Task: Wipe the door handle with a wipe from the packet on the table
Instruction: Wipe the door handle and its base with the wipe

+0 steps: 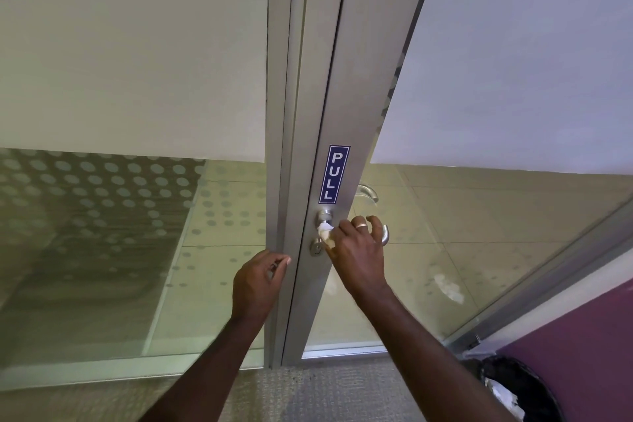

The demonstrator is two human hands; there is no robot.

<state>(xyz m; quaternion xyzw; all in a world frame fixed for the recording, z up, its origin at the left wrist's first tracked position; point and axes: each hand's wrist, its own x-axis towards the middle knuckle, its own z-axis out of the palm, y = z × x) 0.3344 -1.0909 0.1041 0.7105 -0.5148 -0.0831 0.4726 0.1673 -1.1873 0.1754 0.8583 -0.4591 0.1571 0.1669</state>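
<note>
Wiping the door handle (383, 233), the right hand (356, 250) clenches a wipe (324, 231); the left hand (257, 281), loosely curled and empty, steadies the frame (277, 181). The bunched wipe may miss the lever's far end.

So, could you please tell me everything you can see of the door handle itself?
The brushed silver metal lever door handle sits on the grey aluminium door stile, below the blue PULL sticker and above a round keyhole. The right hand covers most of it, pressing a crumpled white wipe near its round base; only the curved tip shows.
</note>
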